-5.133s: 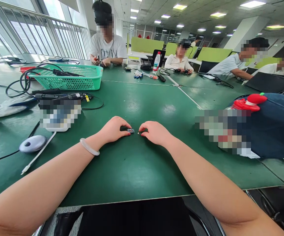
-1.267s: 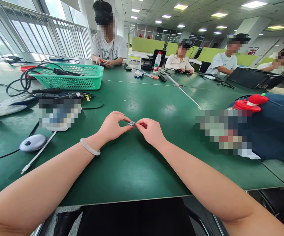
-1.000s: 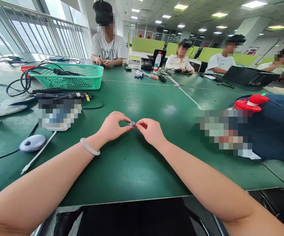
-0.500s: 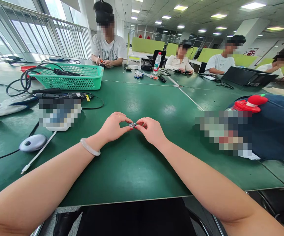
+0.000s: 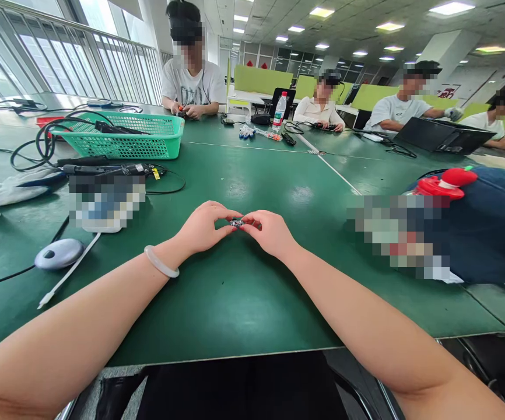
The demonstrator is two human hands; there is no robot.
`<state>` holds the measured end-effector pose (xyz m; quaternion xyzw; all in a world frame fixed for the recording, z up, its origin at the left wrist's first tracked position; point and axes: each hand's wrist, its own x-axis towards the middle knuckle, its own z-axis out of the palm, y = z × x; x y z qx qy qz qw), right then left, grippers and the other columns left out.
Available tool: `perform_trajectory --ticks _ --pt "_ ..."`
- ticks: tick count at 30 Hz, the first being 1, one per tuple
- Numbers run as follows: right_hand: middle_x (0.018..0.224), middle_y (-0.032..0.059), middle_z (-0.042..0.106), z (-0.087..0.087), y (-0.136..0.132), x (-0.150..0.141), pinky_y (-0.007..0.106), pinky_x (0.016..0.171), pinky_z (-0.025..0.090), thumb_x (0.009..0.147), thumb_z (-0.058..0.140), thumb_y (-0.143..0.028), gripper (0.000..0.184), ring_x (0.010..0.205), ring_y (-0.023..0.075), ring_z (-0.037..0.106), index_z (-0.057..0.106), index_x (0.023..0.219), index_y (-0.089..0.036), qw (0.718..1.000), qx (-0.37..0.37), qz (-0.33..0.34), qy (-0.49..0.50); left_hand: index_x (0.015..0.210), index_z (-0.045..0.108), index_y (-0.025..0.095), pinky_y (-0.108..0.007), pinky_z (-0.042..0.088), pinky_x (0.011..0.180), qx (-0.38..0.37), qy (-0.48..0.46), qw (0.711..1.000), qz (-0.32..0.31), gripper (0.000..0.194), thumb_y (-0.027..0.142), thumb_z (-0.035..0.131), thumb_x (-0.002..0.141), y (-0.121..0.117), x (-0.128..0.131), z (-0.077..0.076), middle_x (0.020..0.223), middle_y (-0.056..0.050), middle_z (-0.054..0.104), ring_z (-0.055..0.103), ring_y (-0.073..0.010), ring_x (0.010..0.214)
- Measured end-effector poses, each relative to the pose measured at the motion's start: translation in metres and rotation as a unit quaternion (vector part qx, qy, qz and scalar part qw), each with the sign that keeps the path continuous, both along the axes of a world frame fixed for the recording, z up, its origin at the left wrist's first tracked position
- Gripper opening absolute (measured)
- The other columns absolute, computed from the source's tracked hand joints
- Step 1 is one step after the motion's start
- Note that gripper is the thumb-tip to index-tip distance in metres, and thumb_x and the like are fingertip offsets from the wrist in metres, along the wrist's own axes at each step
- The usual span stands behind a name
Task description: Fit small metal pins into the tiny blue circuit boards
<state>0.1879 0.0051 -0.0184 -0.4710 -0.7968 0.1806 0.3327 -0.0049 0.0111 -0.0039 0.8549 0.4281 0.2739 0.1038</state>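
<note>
A tiny dark electronic part (image 5: 236, 223) is held just above the green table (image 5: 244, 291) between my two hands. My left hand (image 5: 202, 227), with a pale bangle on its wrist, pinches the part's left side with thumb and forefinger. My right hand (image 5: 270, 233) pinches its right side, fingers curled. The fingertips of both hands almost meet around the part, so most of it is hidden.
A green basket (image 5: 121, 137) with black cables stands at the back left, a grey mouse (image 5: 58, 254) and a white cable at the left. A dark blue bag (image 5: 488, 224) with a red cap lies at the right. Several people sit at the far side, with a water bottle (image 5: 279, 112) and a laptop (image 5: 442, 137).
Five seconds ago both hands rested on the table, the part lying between them. The part is now lifted and pinched by both hands, which have drawn slightly closer over the last second.
</note>
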Motion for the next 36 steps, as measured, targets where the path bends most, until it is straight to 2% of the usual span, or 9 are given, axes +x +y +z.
perform_trajectory --ticks 14,25,28,32,36 --pt "0.081 0.0027 0.065 -0.003 0.001 0.001 0.027 0.064 0.043 0.081 0.056 -0.033 0.018 0.069 0.0134 0.056 0.068 0.087 -0.021 1.000 -0.008 -0.003 0.018 0.098 0.070 0.029 -0.040 0.043 0.090 0.008 -0.012 1.000 -0.004 0.025 0.036 0.058 0.077 0.001 -0.001 -0.003 0.092 -0.002 0.070 0.053 -0.0223 0.102" --pt "0.081 0.0021 0.064 -0.003 0.001 0.000 0.026 0.064 0.042 0.081 0.056 -0.035 0.018 0.068 0.0121 0.055 0.067 0.086 -0.021 1.000 -0.008 -0.005 0.013 0.104 0.067 0.027 -0.037 0.044 0.090 -0.021 -0.013 1.000 -0.002 0.031 0.039 0.055 0.078 -0.001 0.000 0.000 0.099 -0.002 0.069 0.054 -0.0220 0.102" --pt "0.078 0.0011 0.063 -0.004 0.001 0.000 0.025 0.063 0.041 0.081 0.057 -0.033 0.017 0.066 0.0113 0.054 0.067 0.085 -0.021 1.000 -0.009 -0.004 0.002 0.106 0.066 0.027 -0.036 0.045 0.087 -0.052 -0.012 0.999 0.003 0.035 0.043 0.053 0.078 -0.001 -0.002 0.000 0.100 -0.003 0.069 0.058 -0.0220 0.097" --pt "0.077 0.0010 0.061 -0.006 0.000 -0.004 0.024 0.062 0.040 0.082 0.057 -0.032 0.016 0.066 0.0106 0.052 0.065 0.084 -0.019 1.000 -0.005 0.001 0.005 0.110 0.065 0.026 -0.033 0.048 0.077 -0.135 -0.021 0.991 0.000 0.040 0.046 0.052 0.077 -0.002 -0.005 0.000 0.099 -0.004 0.069 0.061 -0.0195 0.083" --pt "0.078 0.0006 0.059 -0.009 -0.001 -0.009 0.023 0.060 0.039 0.082 0.056 -0.034 0.017 0.063 0.0094 0.049 0.063 0.086 -0.018 1.000 0.001 0.005 0.009 0.103 0.067 0.023 -0.035 0.049 0.080 -0.208 -0.106 0.972 0.022 0.039 0.046 0.054 0.075 -0.003 -0.004 0.002 0.098 -0.005 0.069 0.062 -0.0201 0.084"
